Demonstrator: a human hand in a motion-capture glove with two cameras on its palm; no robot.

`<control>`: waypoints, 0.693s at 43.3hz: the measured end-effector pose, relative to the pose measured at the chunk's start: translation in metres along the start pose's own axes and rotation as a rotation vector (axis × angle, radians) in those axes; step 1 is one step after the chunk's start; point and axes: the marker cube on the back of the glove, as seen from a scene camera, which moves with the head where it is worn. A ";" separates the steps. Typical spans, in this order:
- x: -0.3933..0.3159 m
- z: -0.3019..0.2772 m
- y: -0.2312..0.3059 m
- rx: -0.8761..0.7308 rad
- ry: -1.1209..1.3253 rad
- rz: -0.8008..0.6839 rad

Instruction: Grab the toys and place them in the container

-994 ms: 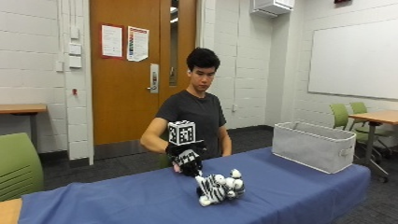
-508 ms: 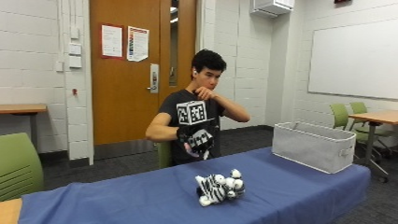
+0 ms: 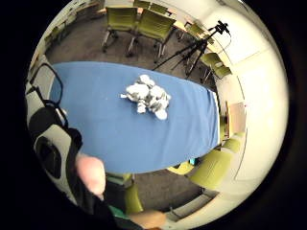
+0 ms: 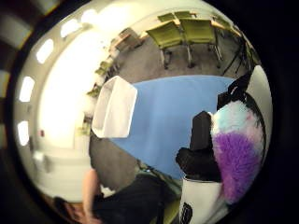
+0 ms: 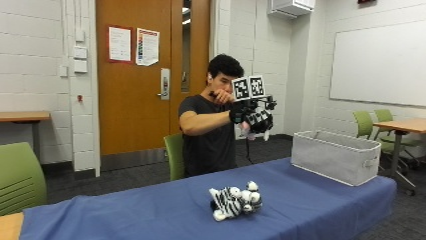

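Observation:
In the outside view my gloved right hand (image 5: 252, 119) is raised to head height above the far edge of the blue-clothed table (image 5: 133, 215). Its fingers curl round a fluffy purple, white and teal toy (image 4: 236, 149), which shows only as a pale bit under the glove (image 5: 245, 131). A black-and-white striped zebra toy (image 5: 233, 201) (image 3: 146, 96) lies on the cloth near the table's middle. The grey fabric container (image 5: 336, 156) (image 4: 114, 107) stands open at the table's right end, lower than my hand and to its right.
The person's bare hand (image 5: 219, 95) is up by the face. Green chairs (image 5: 20, 175) stand around the table, and one (image 5: 174, 155) is behind the person. A tripod (image 3: 196, 45) stands beyond the table's far side. A wooden table (image 5: 406, 125) is at the far right.
My gloved hand has risen from just above the cloth by the zebra toy to head height and shifted toward the container, carrying the fluffy toy. The zebra toy has not moved.

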 end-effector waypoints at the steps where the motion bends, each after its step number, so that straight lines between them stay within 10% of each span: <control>1: -0.007 -0.002 -0.005 0.000 0.001 -0.008; 30: -0.362 -0.046 -0.105 0.028 -0.041 -0.531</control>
